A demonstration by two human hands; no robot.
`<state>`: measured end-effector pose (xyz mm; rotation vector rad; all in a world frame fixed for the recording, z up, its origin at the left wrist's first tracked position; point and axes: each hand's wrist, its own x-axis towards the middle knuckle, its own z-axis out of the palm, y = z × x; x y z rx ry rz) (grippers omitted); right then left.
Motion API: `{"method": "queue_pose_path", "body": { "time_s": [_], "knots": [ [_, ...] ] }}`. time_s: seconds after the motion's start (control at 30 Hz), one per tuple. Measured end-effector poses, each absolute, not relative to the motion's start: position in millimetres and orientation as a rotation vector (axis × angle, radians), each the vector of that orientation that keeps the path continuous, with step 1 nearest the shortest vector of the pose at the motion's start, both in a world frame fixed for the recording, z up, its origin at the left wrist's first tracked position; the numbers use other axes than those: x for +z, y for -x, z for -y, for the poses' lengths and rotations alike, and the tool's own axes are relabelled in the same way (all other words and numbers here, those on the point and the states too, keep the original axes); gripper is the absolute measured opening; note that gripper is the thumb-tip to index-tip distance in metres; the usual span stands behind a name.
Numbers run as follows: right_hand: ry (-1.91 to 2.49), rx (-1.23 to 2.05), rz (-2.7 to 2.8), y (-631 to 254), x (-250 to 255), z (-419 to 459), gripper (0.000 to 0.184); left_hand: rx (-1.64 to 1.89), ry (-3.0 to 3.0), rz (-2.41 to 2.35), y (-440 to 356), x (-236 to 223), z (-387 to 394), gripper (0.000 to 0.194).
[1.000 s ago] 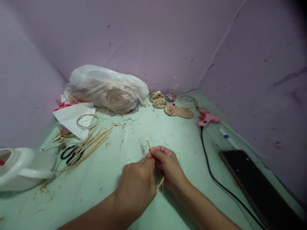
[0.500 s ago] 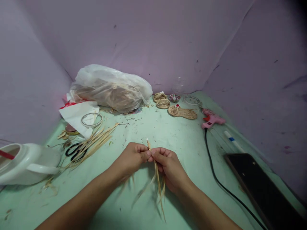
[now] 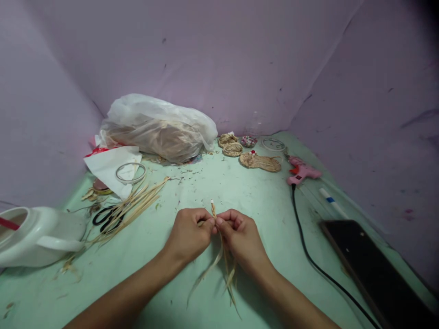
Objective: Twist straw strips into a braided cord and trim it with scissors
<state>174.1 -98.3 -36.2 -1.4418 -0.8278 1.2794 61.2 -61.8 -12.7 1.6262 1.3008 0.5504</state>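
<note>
Between my hands is a short braid of straw-coloured fibre strips (image 3: 213, 210), with a white tip pointing away from me. My left hand (image 3: 192, 232) pinches it from the left between thumb and forefinger. From the right, my right hand (image 3: 240, 233) closes its thumb and fingers on the same spot, so the fingertips of both hands nearly touch. Loose strips hang down from the pinch toward me, some spreading left over the table. The exact crossing of the strips is hidden by my fingers.
Left: a white pitcher (image 3: 37, 237), black-handled scissors (image 3: 103, 219) under loose fibre strips (image 3: 140, 203), and a tape roll (image 3: 131, 172). Behind stands a plastic bag (image 3: 161, 128). Woven pieces (image 3: 260, 162) and beads (image 3: 248, 141) lie at the back; right, a pink glue gun (image 3: 302, 171), marker (image 3: 332, 203) and dark phone (image 3: 373, 269).
Both hands stay pinched at the braid, and the left hand has turned slightly. The hanging strips have shifted, and those formerly below my left wrist are gone from there.
</note>
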Motion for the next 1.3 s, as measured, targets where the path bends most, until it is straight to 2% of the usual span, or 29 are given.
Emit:
{"method": "queue_pose_path", "body": {
  "time_s": [0.27,0.47,0.57,0.77,0.87,1.03,1.1,1.17,1.3],
  "knots": [
    [1.639,1.050,1.168,-189.2,-31.0,95.7,0.017,0.577,-1.681,-1.305,-62.6,-16.5,61.0,0.020],
    [1.736,1.070,1.158,-185.8,-24.7,100.3,0.020,0.677,-1.604,-1.367,-67.0,-14.8,61.4,0.019],
    [1.721,0.813,1.422,-174.7,-26.2,110.2,0.021,0.738,-1.403,-1.376,-69.7,-17.8,61.7,0.018],
    [1.557,0.030,1.944,-163.1,-44.0,118.9,0.020,0.815,-0.947,-1.364,-77.7,-25.9,66.4,0.015],
    [1.518,-0.138,2.024,-160.7,-51.3,119.1,0.025,0.785,-0.852,-1.363,-80.4,-25.4,67.3,0.009],
    [1.506,0.046,2.077,-158.9,-48.5,121.8,0.041,0.802,-0.947,-1.329,-78.6,-29.5,64.3,0.017],
    [1.521,0.211,2.072,-161.2,-41.7,122.8,0.034,0.822,-0.983,-1.331,-77.1,-33.4,62.3,0.019],
    [1.549,0.367,2.026,-166.3,-33.2,122.6,0.018,0.849,-1.011,-1.342,-75.8,-36.6,60.5,0.020],
    [1.643,0.555,1.562,-181.6,-22.3,113.4,0.022,0.871,-1.097,-1.326,-75.0,-37.5,60.4,0.023]
  ]
}}
